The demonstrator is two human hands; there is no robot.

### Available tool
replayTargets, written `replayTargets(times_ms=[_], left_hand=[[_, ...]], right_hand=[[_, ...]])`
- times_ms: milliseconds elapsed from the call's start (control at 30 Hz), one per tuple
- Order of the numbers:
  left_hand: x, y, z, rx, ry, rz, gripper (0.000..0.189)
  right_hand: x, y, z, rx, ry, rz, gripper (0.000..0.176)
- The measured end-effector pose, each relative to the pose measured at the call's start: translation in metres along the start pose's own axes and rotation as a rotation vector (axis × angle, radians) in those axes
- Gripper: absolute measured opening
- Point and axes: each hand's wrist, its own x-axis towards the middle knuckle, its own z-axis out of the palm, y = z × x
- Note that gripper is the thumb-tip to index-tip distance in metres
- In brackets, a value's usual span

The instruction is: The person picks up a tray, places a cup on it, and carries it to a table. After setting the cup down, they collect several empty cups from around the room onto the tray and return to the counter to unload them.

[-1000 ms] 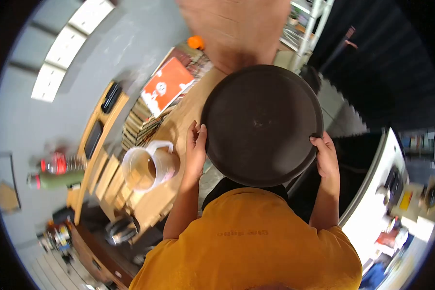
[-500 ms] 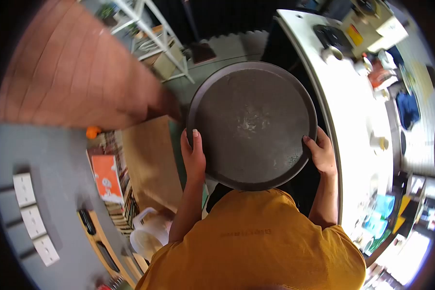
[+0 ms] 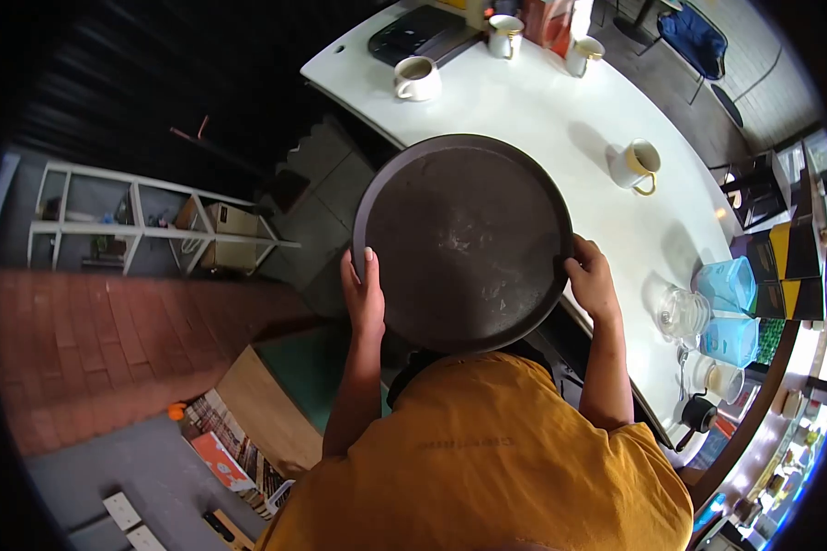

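Observation:
A large round dark serving tray (image 3: 469, 211) is held level in front of my body, its surface bare apart from pale scuff marks. My left hand (image 3: 366, 292) grips the tray's left rim, with the thumb on top and the fingers around the outside. On the opposite side, my right hand (image 3: 591, 278) clasps the right rim, thumb over the edge. The tray's right side overlaps the edge of a white counter (image 3: 524, 119) in this view. Nearest the tray on that counter are a white mug (image 3: 417, 81) and a gold-handled mug (image 3: 636, 165).
More mugs (image 3: 504, 37) stand at the counter's far end beside a black device (image 3: 423, 37). Along its right side are a glass jar (image 3: 684, 314), blue containers (image 3: 728, 285) and a black kettle (image 3: 698, 413). A brick wall (image 3: 138, 340) and a white shelf rack (image 3: 133, 220) are on the left.
My body has turned right, so the counter now spreads across the front and right, while the brick wall and rack have shifted down and left. Both hands keep their hold on the tray.

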Motion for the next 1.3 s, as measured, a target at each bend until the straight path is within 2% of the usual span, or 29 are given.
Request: replayTargets(times_ms=[67,200,467,700,833,900,1033,1267,1300], left_hand=[[0.007,-0.004,0.027,0.024,-0.008,0.025,0.041],[0.02,-0.003,0.069,0.052,-0.015,-0.009,0.045],[0.061,-0.015,0.101,0.067,-0.141,-0.048,0.057],[0.108,-0.023,0.111,0.099,-0.386,-0.033,0.062],[0.121,-0.02,0.114,0.104,-0.43,-0.055,0.064],[0.125,-0.022,0.117,0.113,-0.429,0.009,0.063],[0.129,-0.021,0.122,0.112,-0.46,-0.029,0.066],[0.141,-0.039,0.129,0.191,-0.504,0.032,0.072],[0.141,-0.039,0.13,0.196,-0.505,0.047,0.074]], right_hand=[[0.021,0.021,-0.016,-0.134,0.048,-0.1,0.043],[0.049,0.031,-0.035,-0.138,0.083,-0.066,0.045],[0.077,0.048,-0.042,-0.163,0.182,-0.032,0.045],[0.084,0.045,-0.027,-0.266,0.333,0.029,0.041],[0.085,0.039,-0.021,-0.247,0.364,0.091,0.04],[0.089,0.042,-0.021,-0.243,0.366,0.111,0.04],[0.087,0.024,-0.021,-0.225,0.373,0.19,0.04],[0.098,0.04,-0.034,-0.324,0.367,0.219,0.04],[0.1,0.042,-0.038,-0.341,0.366,0.17,0.038]])
